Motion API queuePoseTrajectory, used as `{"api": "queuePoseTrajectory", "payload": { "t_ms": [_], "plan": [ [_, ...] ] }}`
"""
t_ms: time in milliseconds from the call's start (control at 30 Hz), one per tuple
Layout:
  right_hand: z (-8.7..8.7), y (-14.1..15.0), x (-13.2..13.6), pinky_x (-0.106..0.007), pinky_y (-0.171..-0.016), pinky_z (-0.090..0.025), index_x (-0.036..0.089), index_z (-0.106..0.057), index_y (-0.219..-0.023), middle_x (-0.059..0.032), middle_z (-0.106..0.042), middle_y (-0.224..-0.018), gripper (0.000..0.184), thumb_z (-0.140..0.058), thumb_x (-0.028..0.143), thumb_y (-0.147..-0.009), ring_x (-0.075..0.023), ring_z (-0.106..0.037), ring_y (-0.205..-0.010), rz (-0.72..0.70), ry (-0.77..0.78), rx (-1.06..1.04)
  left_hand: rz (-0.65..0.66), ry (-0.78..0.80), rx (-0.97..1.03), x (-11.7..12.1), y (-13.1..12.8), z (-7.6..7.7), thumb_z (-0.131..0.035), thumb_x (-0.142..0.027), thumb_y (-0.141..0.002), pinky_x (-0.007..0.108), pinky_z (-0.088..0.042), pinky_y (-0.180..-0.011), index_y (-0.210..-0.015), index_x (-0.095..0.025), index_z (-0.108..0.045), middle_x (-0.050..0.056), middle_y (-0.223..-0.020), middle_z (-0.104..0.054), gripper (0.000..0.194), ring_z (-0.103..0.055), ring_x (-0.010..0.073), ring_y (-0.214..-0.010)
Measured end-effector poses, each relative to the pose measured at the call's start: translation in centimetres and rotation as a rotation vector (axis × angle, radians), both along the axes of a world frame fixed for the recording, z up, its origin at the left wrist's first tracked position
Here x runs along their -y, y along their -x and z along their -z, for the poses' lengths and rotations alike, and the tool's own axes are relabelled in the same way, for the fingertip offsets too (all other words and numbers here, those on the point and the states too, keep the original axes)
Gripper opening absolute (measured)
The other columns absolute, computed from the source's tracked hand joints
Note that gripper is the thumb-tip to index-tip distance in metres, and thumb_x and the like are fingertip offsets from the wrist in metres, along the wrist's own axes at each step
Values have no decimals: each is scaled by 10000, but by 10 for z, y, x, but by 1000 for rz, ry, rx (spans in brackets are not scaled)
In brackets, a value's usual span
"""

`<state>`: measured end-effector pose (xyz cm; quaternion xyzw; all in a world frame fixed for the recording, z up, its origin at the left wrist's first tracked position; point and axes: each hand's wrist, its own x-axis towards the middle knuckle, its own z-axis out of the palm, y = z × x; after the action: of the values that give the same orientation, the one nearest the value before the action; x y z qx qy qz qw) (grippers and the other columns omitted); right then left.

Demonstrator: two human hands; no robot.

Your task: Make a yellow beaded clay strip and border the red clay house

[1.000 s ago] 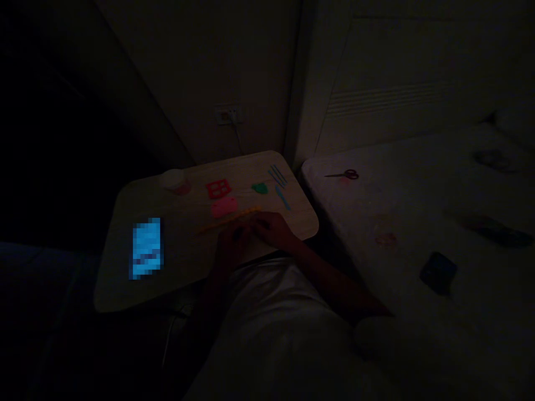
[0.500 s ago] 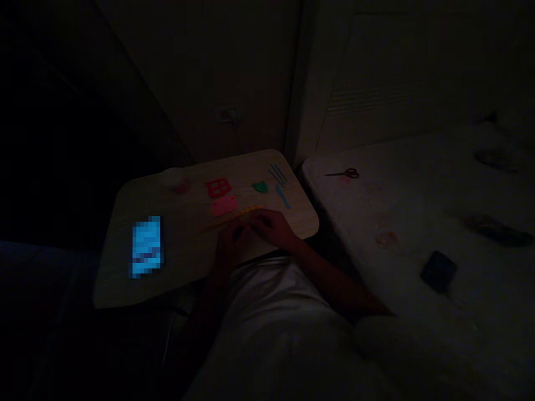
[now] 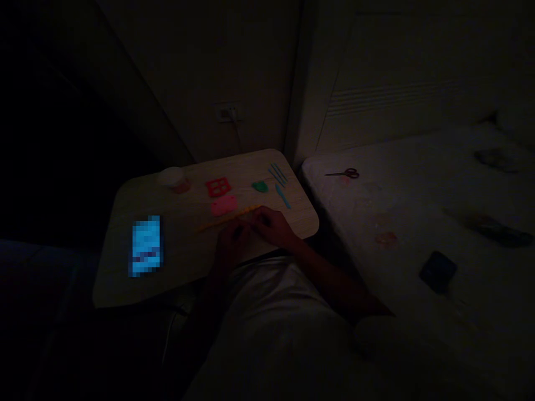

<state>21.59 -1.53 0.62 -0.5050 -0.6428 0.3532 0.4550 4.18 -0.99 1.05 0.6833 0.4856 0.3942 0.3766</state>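
two hands [image 3: 231, 238] [image 3: 272, 226], one yellow strip [image 3: 241, 213], three sticks [image 3: 278, 174] show.

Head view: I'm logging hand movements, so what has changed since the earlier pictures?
No visible move, grasp or release; fine finger motion is too dark to tell. The left hand and right hand stay close together beside the yellow strip; the pink piece and red frame lie where they were.

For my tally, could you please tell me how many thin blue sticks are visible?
3 sticks lie side by side near the far right corner of the table; darkness may hide others.
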Motion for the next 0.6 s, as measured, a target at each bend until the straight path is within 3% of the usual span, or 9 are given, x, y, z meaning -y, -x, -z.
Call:
{"api": "queuePoseTrajectory", "payload": {
  "t_ms": [600],
  "plan": [
    [2,-1,-1,-236,-598,-342,180,-636,-893,31,-581,-704,195,-604,372,-907,-120,-504,-632,-22,-30,65,2,-6,0,-1,0,2,-604,-411,-854,273,-492,-693,-797,-180,-680,12,-759,-697,249,-612,172,-710]
  ]
}}
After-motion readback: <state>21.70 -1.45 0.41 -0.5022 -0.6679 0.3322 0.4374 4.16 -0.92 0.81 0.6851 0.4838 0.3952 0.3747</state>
